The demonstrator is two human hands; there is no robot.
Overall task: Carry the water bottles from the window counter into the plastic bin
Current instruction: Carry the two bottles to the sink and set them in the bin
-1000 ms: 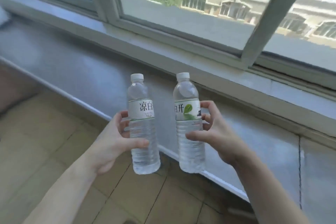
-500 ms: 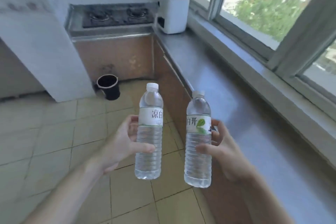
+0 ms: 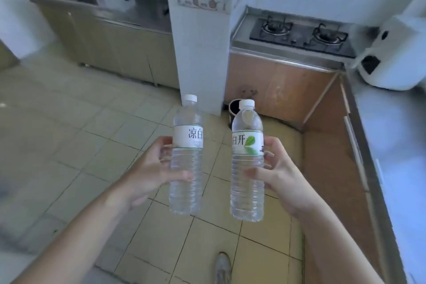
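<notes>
I hold two clear water bottles upright in front of me, above the tiled floor. My left hand point(image 3: 152, 168) grips the left bottle point(image 3: 187, 157), which has a white cap and a white label. My right hand point(image 3: 276, 173) grips the right bottle point(image 3: 247, 161), whose label shows a green leaf. The bottles stand side by side, a small gap apart. The window counter point(image 3: 391, 145) runs along the right edge. No plastic bin can be made out in this view.
A white pillar point(image 3: 198, 48) stands straight ahead with a black pot point(image 3: 234, 108) at its foot. A gas hob point(image 3: 302, 32) and a white appliance point(image 3: 391, 55) sit at the right. A second counter point(image 3: 110, 16) with items runs at the far left. My shoe point(image 3: 222, 267) shows below.
The view has swung left, away from the window toward the kitchen interior. Both hands keep the bottles upright in the same grip.
</notes>
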